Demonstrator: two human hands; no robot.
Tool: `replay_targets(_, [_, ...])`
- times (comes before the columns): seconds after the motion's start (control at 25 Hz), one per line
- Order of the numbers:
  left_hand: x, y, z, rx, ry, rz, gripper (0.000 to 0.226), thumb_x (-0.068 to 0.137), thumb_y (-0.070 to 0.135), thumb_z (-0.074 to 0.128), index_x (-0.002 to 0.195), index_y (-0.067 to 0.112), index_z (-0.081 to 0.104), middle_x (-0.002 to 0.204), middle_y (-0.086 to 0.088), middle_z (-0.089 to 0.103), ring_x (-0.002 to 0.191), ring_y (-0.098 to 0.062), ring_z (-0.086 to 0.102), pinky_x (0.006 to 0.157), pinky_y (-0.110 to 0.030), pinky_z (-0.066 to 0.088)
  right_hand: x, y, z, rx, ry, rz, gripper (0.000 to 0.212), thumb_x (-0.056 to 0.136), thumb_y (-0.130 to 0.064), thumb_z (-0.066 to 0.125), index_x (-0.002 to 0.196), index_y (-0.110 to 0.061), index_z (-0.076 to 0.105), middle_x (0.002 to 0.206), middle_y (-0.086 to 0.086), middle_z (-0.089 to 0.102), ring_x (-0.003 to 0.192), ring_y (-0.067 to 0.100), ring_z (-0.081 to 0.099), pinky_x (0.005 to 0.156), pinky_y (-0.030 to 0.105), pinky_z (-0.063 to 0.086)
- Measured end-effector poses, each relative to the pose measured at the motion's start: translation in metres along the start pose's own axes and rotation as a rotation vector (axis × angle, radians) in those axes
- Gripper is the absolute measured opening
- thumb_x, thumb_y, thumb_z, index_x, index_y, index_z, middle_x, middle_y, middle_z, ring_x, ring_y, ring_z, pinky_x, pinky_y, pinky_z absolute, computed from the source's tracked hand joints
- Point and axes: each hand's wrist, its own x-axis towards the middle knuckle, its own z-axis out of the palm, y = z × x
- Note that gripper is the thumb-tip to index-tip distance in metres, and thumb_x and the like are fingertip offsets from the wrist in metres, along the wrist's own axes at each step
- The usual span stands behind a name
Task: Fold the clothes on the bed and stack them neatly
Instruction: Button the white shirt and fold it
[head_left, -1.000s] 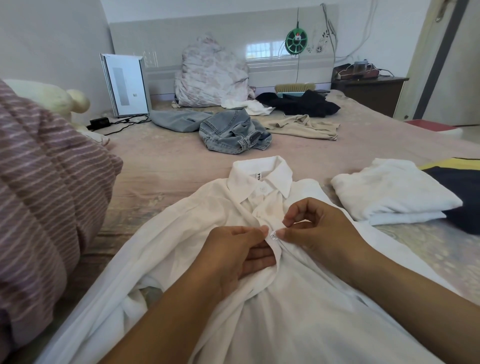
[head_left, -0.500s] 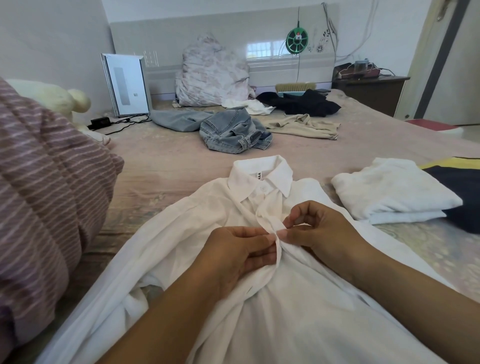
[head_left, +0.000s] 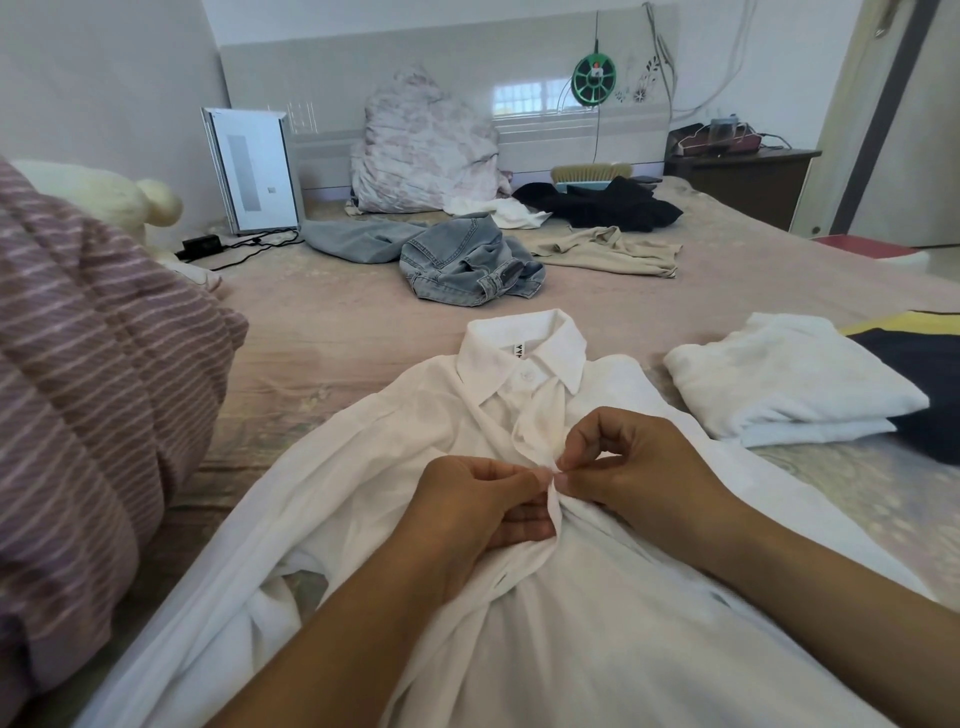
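While the white shirt (head_left: 597, 613) lies spread on the bed (head_left: 337, 332) in front of you, collar away from you, your left hand (head_left: 478, 512) and right hand (head_left: 639, 467) meet at its front opening. Each grip is clamped on the shirt, pinching the cloth edge between thumb and fingertips. Folded white clothes (head_left: 789, 379) lie to the right, jeans (head_left: 467, 265) further back.

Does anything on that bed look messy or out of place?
Yes. The jeans lie crumpled mid-bed, with a black garment and beige top strewn unfolded behind them. The white shirt is still spread open.
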Motion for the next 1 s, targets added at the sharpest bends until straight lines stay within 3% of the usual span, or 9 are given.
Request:
replay_targets(0.2, [0.0002, -0.0009, 0.0018, -0.019, 0.021, 0.004, 0.018, 0.087, 0.007, 0.075, 0.092, -0.010, 0.073, 0.083, -0.019, 0.072, 0.069, -0.020, 0.069, 0.066, -0.025, 0.061, -0.0055, -0.0037, 0.0054, -0.050, 0.033, -0.001, 0.025, 0.078, -0.003, 0.084, 0.093, -0.013, 0.066, 0.085, 0.004, 0.069, 0.071, 0.013, 0.063, 0.074, 0.025, 0.051])
replay_targets(0.56, [-0.0005, -0.0020, 0.0023, 0.003, 0.030, 0.007, 0.015, 0.092, 0.003, 0.068, 0.094, -0.010, 0.072, 0.088, -0.022, 0.074, 0.073, -0.021, 0.072, 0.068, -0.024, 0.061, -0.0056, -0.0038, 0.0065, -0.085, 0.110, -0.006, 0.019, 0.077, 0.000, 0.084, 0.080, -0.014, 0.070, 0.079, 0.000, 0.073, 0.070, 0.011, 0.067, 0.072, 0.023, 0.052])
replay_targets(0.8, [-0.0028, -0.0021, 0.0023, 0.105, 0.054, 0.067, 0.017, 0.088, 0.010, 0.075, 0.089, -0.007, 0.075, 0.087, -0.021, 0.076, 0.075, -0.023, 0.073, 0.069, -0.025, 0.062, -0.0063, -0.0028, 0.0084, -0.122, 0.130, -0.009, 0.019, 0.078, 0.000, 0.081, 0.080, -0.016, 0.070, 0.078, -0.003, 0.072, 0.074, 0.012, 0.067, 0.071, 0.022, 0.052])
replay_targets(1.0, [-0.0032, -0.0018, 0.0038, 0.280, 0.104, 0.194, 0.017, 0.089, 0.011, 0.076, 0.082, -0.005, 0.073, 0.076, -0.020, 0.074, 0.064, -0.021, 0.068, 0.065, -0.027, 0.058, -0.0044, -0.0027, 0.0098, -0.099, 0.147, 0.027, 0.016, 0.079, 0.003, 0.077, 0.083, -0.013, 0.072, 0.079, 0.002, 0.073, 0.076, 0.013, 0.067, 0.074, 0.024, 0.051])
